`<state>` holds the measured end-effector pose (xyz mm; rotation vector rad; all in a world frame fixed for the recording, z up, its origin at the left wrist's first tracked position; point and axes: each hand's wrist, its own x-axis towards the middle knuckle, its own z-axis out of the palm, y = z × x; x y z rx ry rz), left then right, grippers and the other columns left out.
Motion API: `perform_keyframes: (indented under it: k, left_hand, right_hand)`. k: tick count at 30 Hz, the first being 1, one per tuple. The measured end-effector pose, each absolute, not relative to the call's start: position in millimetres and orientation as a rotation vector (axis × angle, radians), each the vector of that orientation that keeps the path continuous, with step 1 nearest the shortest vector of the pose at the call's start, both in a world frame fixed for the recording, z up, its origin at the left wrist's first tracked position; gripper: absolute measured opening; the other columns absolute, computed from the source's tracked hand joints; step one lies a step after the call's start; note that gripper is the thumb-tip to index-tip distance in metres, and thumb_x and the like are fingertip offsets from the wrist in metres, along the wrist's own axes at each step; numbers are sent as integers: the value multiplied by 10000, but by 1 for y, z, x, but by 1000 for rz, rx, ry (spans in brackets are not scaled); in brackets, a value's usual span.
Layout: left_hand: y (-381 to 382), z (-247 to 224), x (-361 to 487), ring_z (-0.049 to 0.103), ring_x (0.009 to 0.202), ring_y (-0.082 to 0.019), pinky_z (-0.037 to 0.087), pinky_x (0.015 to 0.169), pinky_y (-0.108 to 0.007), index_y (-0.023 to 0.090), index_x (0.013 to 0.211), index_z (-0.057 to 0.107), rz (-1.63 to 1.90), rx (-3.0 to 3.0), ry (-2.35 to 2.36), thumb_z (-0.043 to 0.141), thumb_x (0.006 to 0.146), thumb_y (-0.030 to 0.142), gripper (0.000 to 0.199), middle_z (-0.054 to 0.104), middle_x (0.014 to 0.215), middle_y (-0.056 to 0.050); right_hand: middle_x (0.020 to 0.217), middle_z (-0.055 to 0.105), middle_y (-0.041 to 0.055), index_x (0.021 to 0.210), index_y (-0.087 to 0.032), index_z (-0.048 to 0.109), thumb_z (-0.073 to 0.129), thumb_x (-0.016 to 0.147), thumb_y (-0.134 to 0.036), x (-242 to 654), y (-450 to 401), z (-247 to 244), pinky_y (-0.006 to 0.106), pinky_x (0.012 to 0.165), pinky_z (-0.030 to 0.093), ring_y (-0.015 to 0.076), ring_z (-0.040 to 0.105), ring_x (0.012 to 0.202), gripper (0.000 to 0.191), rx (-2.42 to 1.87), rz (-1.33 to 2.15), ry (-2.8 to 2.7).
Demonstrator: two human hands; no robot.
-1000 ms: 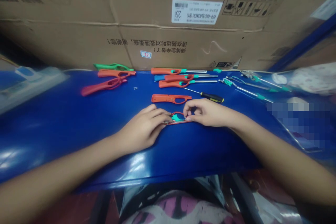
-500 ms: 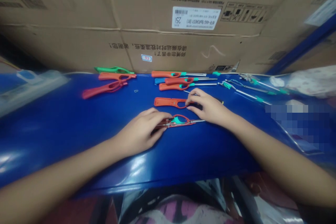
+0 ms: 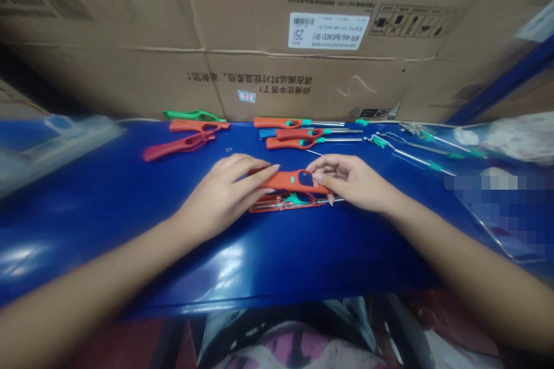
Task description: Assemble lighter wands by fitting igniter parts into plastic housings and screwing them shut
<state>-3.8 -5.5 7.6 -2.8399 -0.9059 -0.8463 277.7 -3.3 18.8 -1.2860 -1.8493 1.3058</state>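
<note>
An orange lighter casing half [image 3: 283,179] is held level between my hands, its outer face up. My left hand [image 3: 229,190] grips its left end between thumb and fingers. At the end beyond the finger loop, my right hand [image 3: 346,179] pinches it. Just below on the table lies the other casing half [image 3: 264,205], open side up, with a teal trigger [image 3: 298,198] and a metal tube running out to the right under my right fingers. The held half covers its upper edge in part.
Several assembled gas lighters [image 3: 298,134] lie along the back. Green and red casings [image 3: 186,143] rest at the back left, metal tubes with teal parts [image 3: 415,157] at the right. A large cardboard box [image 3: 242,23] stands behind the blue table [image 3: 173,277]. A clear plastic bin [image 3: 73,141] sits far left.
The orange casing half has been lifted off the table, turned outer face up and brought nearer the lower half. My left hand has let go of the lower half and taken the casing's left end.
</note>
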Motion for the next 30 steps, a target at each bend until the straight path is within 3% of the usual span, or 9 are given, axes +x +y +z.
perform_keyframes:
  k: [4, 7, 9, 15, 19, 30]
  left_hand:
    - [-8, 10, -2, 641, 999, -232, 533, 881, -370, 152, 1247, 652, -863, -2964, -922, 575, 987, 274, 297, 697, 1104, -116]
    - [-11, 11, 0, 647, 924, -220, 530, 823, -349, 137, 1171, 674, -794, -3069, -992, 596, 964, 302, 276, 700, 1027, -100]
    - [-12, 12, 0, 635, 893, -222, 515, 797, -353, 146, 1126, 683, -674, -3127, -1026, 607, 941, 296, 250, 692, 985, -87]
    - [-11, 13, 1, 611, 890, -229, 477, 796, -361, 172, 1069, 686, -414, -3173, -1090, 604, 896, 275, 217, 670, 966, -69]
    - [-11, 13, 2, 611, 913, -231, 476, 807, -359, 173, 1083, 682, -410, -3176, -1111, 597, 901, 286, 230, 668, 984, -69]
    - [-12, 12, -2, 634, 946, -206, 509, 818, -321, 196, 1072, 720, -408, -3184, -1270, 661, 915, 292, 193, 675, 1037, -46]
  right_hand:
    - [935, 670, 53, 1201, -189, 634, 584, 950, -402, 280, -5, 15, 303, 687, 509, 157, 603, 746, 333, -1168, 923, -2232]
    - [1071, 672, 83, 1187, -196, 642, 701, 885, -385, 281, -4, 12, 354, 870, 492, 222, 612, 980, 362, -1040, 670, -2448]
    - [1090, 654, 92, 1162, -189, 646, 706, 885, -349, 280, -5, 10, 363, 917, 480, 231, 599, 1033, 325, -985, 622, -2493]
    - [1132, 626, 81, 1176, -208, 641, 702, 892, -337, 277, -6, 6, 388, 959, 478, 233, 574, 1087, 318, -967, 646, -2548]
    - [1162, 612, 81, 1211, -208, 633, 703, 892, -388, 278, -5, 3, 390, 969, 482, 228, 571, 1095, 373, -975, 673, -2560]
    - [1096, 624, 85, 1197, -190, 678, 724, 883, -317, 273, -7, -5, 369, 903, 517, 220, 610, 1014, 342, -1052, 638, -2491]
